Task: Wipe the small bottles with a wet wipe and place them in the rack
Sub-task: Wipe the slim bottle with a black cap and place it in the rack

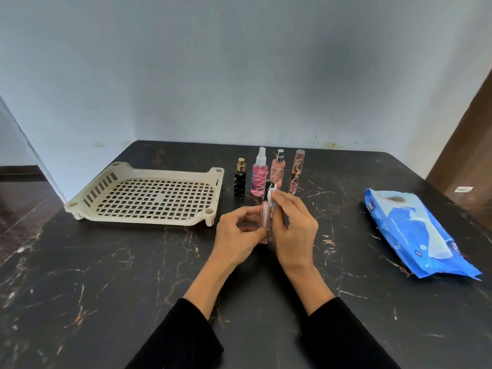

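Left hand (pixel 237 237) pinches a slim pink bottle (pixel 265 221) upright at centre, base partly hidden. Right hand (pixel 294 229) presses a wipe (pixel 271 194) near its dark cap, probably; wipe mostly covered by fingers. Rack (pixel 87 201) far-left.

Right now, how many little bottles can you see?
5. Four stand in a row beside the rack: black bottle, pink spray bottle, peach bottle, slim tube bottle. The fifth, pale pink bottle, is held in the left hand.
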